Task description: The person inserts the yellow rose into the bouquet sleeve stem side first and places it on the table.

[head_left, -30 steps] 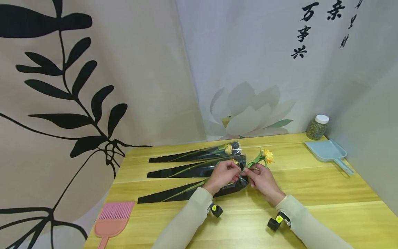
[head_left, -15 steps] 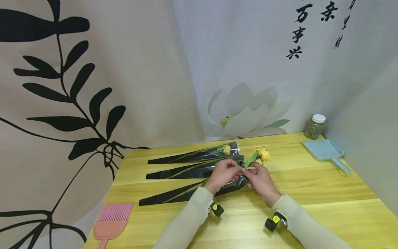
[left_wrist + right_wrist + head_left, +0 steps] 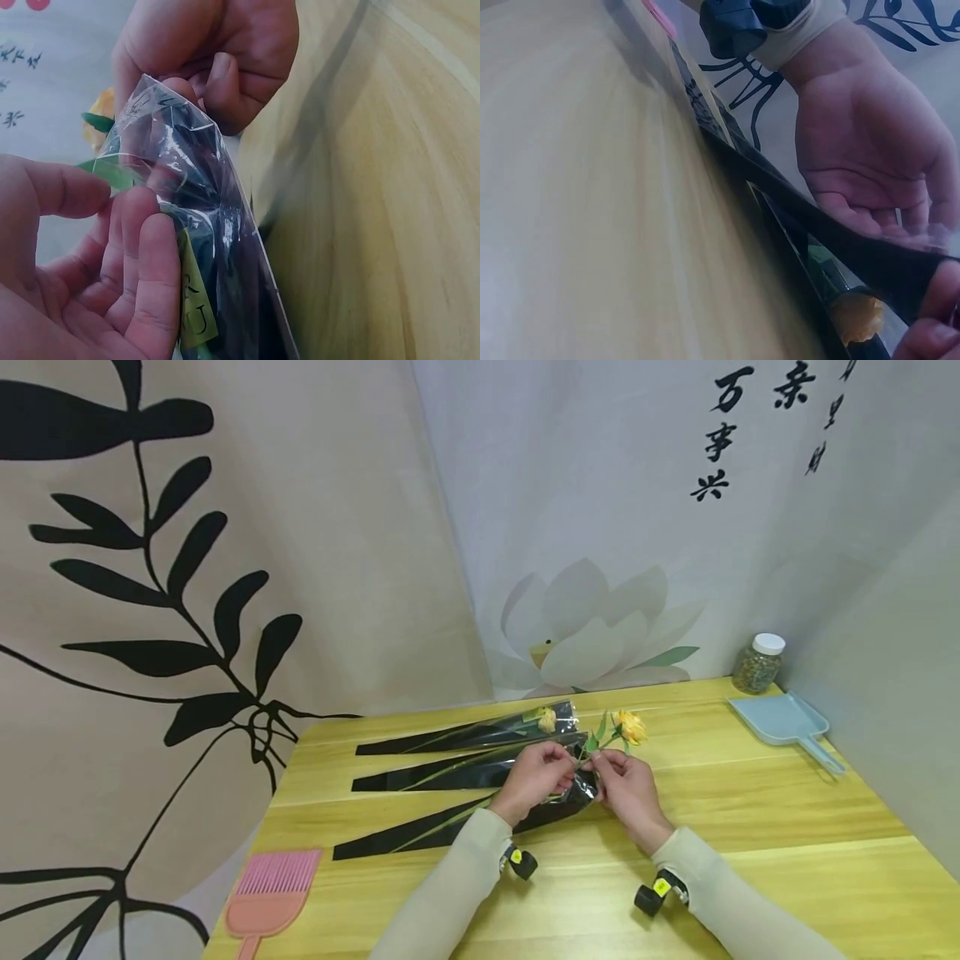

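A yellow artificial flower (image 3: 630,727) with green leaves stands tilted above the mouth of the nearest black-and-clear flower sleeve (image 3: 420,828). My left hand (image 3: 529,778) pinches with thumb and index finger at the flower's leafy stem, while its other fingers lie against the clear film (image 3: 172,142) in the left wrist view. On the other side of the mouth, my right hand (image 3: 633,792) grips the sleeve's edge; the right wrist view shows its fingers (image 3: 930,330) at the black strip (image 3: 832,232). Film and fingers partly hide the stem, so whether the right fingertips also touch it is unclear.
Two more sleeves with flowers, the middle sleeve (image 3: 427,773) and far sleeve (image 3: 450,737), lie behind. A pink brush (image 3: 273,889) is at the left. A blue dustpan (image 3: 780,720) and a white-lidded jar (image 3: 757,667) stand at the back right of the wooden table (image 3: 750,827).
The flower has shifted left and slightly up, closer to the sleeve's mouth. My right hand has turned a little with its fingers at the rim; the left hand stays nearly in place.
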### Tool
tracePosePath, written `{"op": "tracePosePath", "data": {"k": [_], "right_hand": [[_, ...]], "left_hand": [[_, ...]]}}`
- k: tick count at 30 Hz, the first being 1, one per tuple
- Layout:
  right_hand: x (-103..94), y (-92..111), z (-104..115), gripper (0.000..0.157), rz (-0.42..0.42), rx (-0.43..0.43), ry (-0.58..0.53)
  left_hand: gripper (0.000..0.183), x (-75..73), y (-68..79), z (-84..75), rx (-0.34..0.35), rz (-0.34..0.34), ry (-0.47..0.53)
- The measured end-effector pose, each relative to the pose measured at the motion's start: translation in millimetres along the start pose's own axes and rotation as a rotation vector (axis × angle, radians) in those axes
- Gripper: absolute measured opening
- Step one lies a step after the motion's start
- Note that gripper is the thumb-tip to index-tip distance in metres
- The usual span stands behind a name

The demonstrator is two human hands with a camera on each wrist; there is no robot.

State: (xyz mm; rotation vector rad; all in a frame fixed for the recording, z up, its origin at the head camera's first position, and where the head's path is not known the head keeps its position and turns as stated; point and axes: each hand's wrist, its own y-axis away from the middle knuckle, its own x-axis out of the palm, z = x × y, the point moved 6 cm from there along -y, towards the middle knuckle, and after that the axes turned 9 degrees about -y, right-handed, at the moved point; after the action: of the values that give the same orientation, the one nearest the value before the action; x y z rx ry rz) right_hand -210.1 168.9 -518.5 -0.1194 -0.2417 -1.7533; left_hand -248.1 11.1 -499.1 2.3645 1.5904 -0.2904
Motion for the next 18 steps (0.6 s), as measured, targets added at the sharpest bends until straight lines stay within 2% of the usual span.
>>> {"op": "tracePosePath", "data": {"k": [5, 10, 14, 18], "right_hand": [[-1.1, -0.2, -1.2, 0.027, -0.014, 0.026, -0.033], [-4.0, -1.6, 0.7, 0.024, -0.084, -0.008, -0.068], [-6.4, -2.8, 1.4, 0.016, -0.123, -0.029, -0.130], [-9.1, -2.0, -0.6, 0.014, -0.141, -0.003, -0.208]], "left_hand": [[0.012, -2.3, -0.2, 1.3, -0.005, 0.005, 0.010], [0.012, -3.2, -0.3, 1.9, -0.008, 0.011, -0.005], [0.012, -2.6, -1.3, 1.6, -0.004, 0.016, -0.007], [0.012, -1.1, -2.2, 1.9, -0.001, 0.023, -0.002]]}}
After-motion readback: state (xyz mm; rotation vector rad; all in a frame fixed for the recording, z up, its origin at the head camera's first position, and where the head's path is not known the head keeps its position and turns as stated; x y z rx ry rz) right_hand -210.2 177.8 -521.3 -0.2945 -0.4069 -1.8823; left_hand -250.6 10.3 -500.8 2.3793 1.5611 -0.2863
